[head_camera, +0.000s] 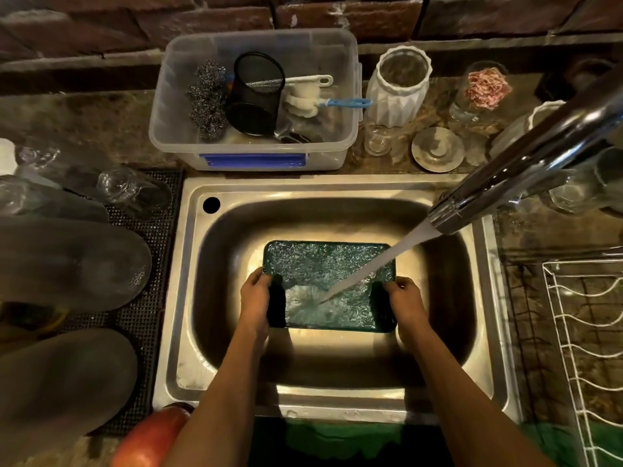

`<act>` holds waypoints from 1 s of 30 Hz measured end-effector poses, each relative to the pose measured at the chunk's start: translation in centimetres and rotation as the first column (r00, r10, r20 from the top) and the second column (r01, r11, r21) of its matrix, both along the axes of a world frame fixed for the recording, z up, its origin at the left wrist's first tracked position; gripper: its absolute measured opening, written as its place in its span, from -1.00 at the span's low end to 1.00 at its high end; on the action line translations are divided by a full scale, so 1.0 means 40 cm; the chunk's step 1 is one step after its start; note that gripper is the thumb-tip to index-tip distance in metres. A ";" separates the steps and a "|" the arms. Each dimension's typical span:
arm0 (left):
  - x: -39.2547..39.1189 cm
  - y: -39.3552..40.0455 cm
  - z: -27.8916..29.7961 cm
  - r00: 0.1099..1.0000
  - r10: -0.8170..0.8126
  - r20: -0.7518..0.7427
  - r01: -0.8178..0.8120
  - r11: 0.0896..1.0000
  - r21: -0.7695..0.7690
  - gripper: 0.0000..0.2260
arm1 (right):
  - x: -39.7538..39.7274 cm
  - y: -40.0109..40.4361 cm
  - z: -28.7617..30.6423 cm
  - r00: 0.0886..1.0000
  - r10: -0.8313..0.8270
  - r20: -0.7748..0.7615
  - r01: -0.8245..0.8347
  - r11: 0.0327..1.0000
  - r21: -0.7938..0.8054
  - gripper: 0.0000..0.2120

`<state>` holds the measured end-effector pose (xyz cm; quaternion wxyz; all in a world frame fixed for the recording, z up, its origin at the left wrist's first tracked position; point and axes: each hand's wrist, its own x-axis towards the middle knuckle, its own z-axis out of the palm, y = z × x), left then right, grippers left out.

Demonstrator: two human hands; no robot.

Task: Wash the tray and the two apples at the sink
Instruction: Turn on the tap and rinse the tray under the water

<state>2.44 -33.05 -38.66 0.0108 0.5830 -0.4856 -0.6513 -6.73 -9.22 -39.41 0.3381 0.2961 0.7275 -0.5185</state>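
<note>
Brick wall (168,18) behind a mottled stone counter (84,119), with a stainless sink (337,190) set into it. Green tray (303,261) held low over the sink basin, roughly level, its long sides running left to right. Left hand (257,294) gripping the tray's left short edge, fingers curled round the rim. Right hand (404,298) gripping the right short edge in the same manner. Chrome tap (526,163) reaching in from the upper right; water stream (377,267) falling diagonally onto the tray's near half and spreading over its surface. 1 red apple (151,439) at the bottom left, on the counter beside the sink's near left corner, partly hidden by the left forearm; second apple not identifiable.

Clear plastic tub (168,129) behind the sink, holding 2 steel scourers (206,99), a black mesh cup (256,96) lying on its side, a white-handled brush (303,80) and a blue-handled brush (347,102). White ribbed vase (397,92) just right of the tub; round metal sink plug (437,149) near its base. Glass jar with pink contents (485,85) further right. Black rubber mat (141,298) left of the sink, bearing upturned glassware (131,190) and grey plates (67,264). White wire rack (593,348) at the right edge.
</note>
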 end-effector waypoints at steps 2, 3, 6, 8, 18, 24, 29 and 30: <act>0.003 0.000 0.005 1.000 -0.023 -0.009 0.023 0.999 0.022 -0.81 | 0.001 0.001 -0.004 1.000 0.001 -0.006 -0.001 1.000 0.003 -0.79; 0.004 0.001 0.008 0.999 -0.033 -0.005 0.033 0.999 0.025 -0.80 | 0.001 0.003 -0.008 1.000 -0.006 -0.010 0.006 1.000 0.000 -0.80; 0.011 0.002 0.026 0.991 -0.108 0.082 0.116 0.989 -0.097 -0.71 | -0.002 0.017 -0.006 0.999 0.015 -0.049 -0.014 0.999 0.036 -0.87; 0.025 0.002 0.049 0.965 -0.205 0.164 0.238 0.948 -0.214 -0.64 | -0.006 0.033 0.007 0.996 0.015 -0.084 -0.010 0.998 0.054 -0.91; 0.290 0.218 0.212 0.557 -0.693 0.458 0.738 0.159 -0.656 -0.50 | -0.048 0.129 0.192 0.946 -0.188 -0.264 0.146 0.974 -0.173 -0.77; 0.392 0.252 0.196 0.397 -0.607 0.688 0.809 -0.123 -0.575 -0.37 | -0.092 0.132 0.317 0.889 -0.351 -0.295 0.230 0.898 -0.375 -0.83; 0.404 0.245 0.182 0.383 -0.597 0.705 0.817 -0.137 -0.560 -0.33 | -0.175 0.165 0.370 0.788 -0.504 -0.355 0.330 0.831 -0.448 -0.73; 0.403 0.246 0.181 0.384 -0.597 0.704 0.817 -0.136 -0.561 -0.32 | -0.192 0.171 0.377 0.779 -0.500 -0.377 0.330 0.839 -0.432 -0.72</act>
